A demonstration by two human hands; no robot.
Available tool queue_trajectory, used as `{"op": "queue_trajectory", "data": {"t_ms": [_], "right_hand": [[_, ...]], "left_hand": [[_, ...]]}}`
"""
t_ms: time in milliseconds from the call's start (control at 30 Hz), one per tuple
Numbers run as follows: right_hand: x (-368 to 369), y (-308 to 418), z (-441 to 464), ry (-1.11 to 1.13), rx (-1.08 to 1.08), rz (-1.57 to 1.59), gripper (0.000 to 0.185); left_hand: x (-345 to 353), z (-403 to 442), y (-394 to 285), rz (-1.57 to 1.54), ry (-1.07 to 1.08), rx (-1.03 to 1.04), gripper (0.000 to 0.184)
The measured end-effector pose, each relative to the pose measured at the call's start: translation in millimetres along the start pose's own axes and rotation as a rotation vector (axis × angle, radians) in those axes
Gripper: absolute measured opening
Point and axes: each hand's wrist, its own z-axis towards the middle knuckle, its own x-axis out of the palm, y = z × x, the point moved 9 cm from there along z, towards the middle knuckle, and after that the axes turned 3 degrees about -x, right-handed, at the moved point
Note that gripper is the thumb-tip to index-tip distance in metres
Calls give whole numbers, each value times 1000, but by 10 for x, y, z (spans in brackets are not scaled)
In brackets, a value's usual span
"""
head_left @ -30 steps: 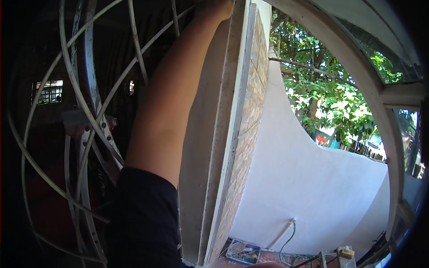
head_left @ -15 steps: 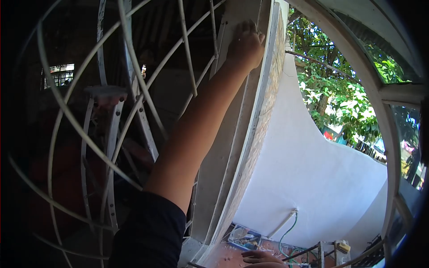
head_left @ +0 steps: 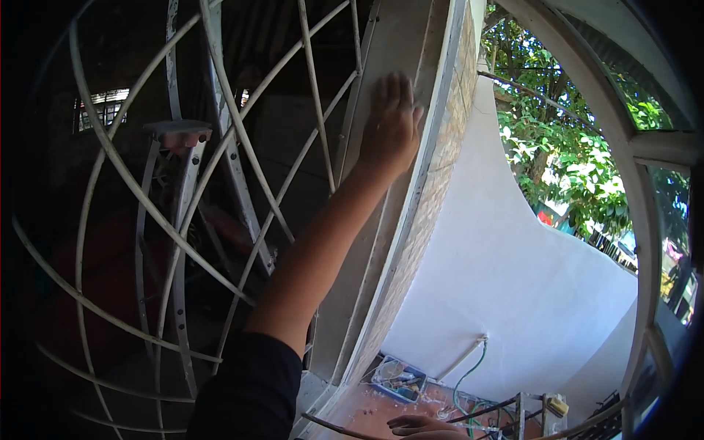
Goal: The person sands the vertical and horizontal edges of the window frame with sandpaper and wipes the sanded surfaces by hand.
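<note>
My left hand (head_left: 392,128) lies against the flat inner face of a grey window frame post (head_left: 367,257), its back toward me. The fingers point up along the post and the thumb lies to the right. Its palm side is hidden, so I cannot tell if anything thin is under it. At the bottom edge, my right hand (head_left: 425,425) shows only in part, fingers stretched to the left. It is near a curved metal bar (head_left: 334,427), and nothing is visible in it.
A curved white metal grille (head_left: 172,227) fills the left side, with a stepladder (head_left: 180,139) in the dark behind it. Outside stand a white wall (head_left: 513,279) and a tray of tools (head_left: 400,380). A green hose (head_left: 466,378) hangs near a metal stand (head_left: 522,418). Open window panes (head_left: 664,242) curve at right.
My left hand has slid down the post, its fingers now straighter. My right hand has shifted slightly left. The view has moved a little.
</note>
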Motion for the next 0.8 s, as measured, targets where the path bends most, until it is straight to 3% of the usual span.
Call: {"op": "queue_trajectory", "data": {"t_ms": [133, 233, 300, 367, 467, 500, 600, 700, 800], "right_hand": [[-158, -145, 116, -77, -32, 16, 49], [-298, -144, 197, -110, -138, 65, 50], [-410, -93, 45, -211, 37, 25, 52], [-381, -232, 68, -214, 41, 48, 52], [-228, -352, 172, -152, 44, 101, 51], [-165, -373, 179, -121, 58, 105, 51], [11, -326, 247, -11, 83, 90, 50], [97, -122, 334, 51, 89, 60, 49], [92, 113, 418, 143, 135, 12, 49]], "left_hand": [[141, 1122, 95, 81, -245, 75, 50], [464, 2123, 377, 266, -80, 91, 52], [621, 2400, 429, 378, -69, 129, 56], [432, 2201, 429, 203, -260, 52, 55], [168, 1183, 207, -34, -27, -47, 49], [124, 704, 166, 87, -128, 8, 51], [-71, -684, 21, -71, 76, -93, 53], [-62, -676, -28, -52, 39, -142, 52], [49, 246, 84, -22, -38, -35, 56]]}}
